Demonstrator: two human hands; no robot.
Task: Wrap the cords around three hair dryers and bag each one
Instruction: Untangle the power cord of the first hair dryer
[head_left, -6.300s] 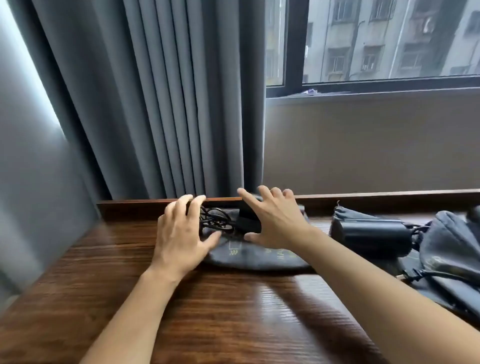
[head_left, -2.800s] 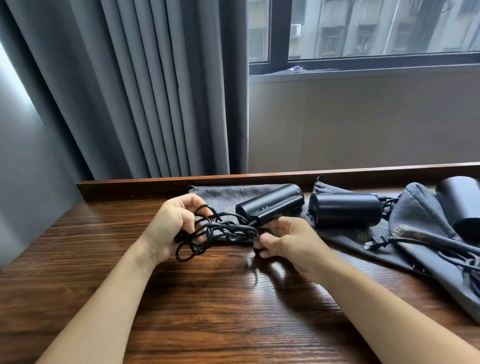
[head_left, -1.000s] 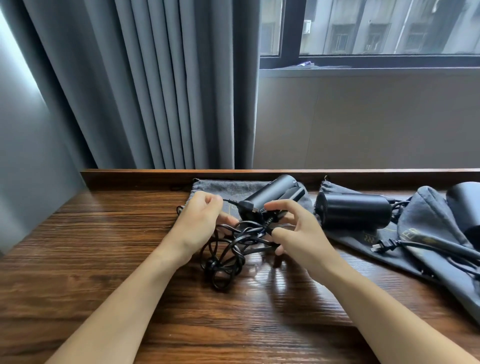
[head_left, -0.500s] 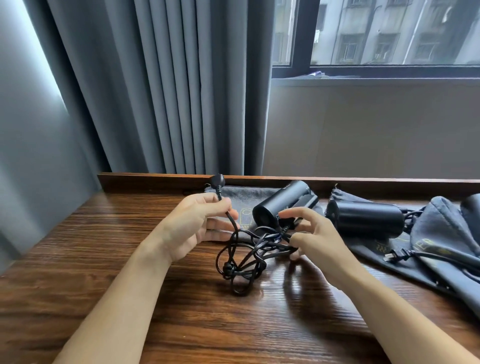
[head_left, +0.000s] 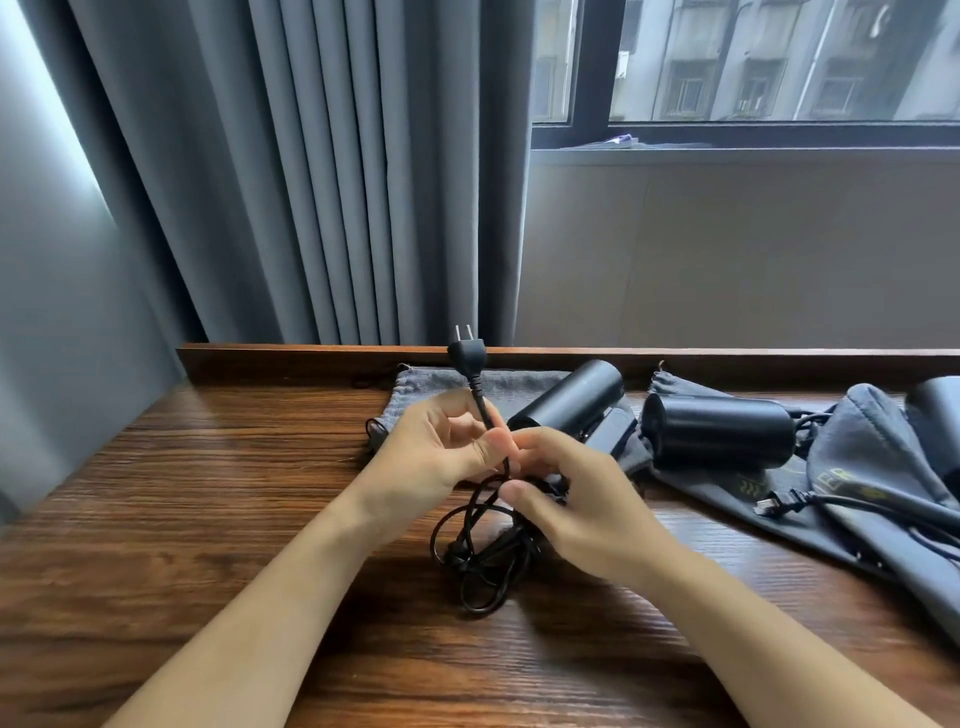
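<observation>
Since half a second back, the left hand (head_left: 431, 452) raised the plug (head_left: 467, 355) higher, prongs up, and I saw it pinch the thin black cord (head_left: 480, 551) just below. The right hand (head_left: 566, 499) closed in, pinching the tangled loops. The matte cylindrical hair dryer (head_left: 569, 402) lay on a grey fabric bag (head_left: 431, 387) on the wood-grain surface (head_left: 208, 519).

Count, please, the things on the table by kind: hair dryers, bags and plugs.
Hair dryers: 3
Bags: 3
Plugs: 2
Total: 8
</observation>
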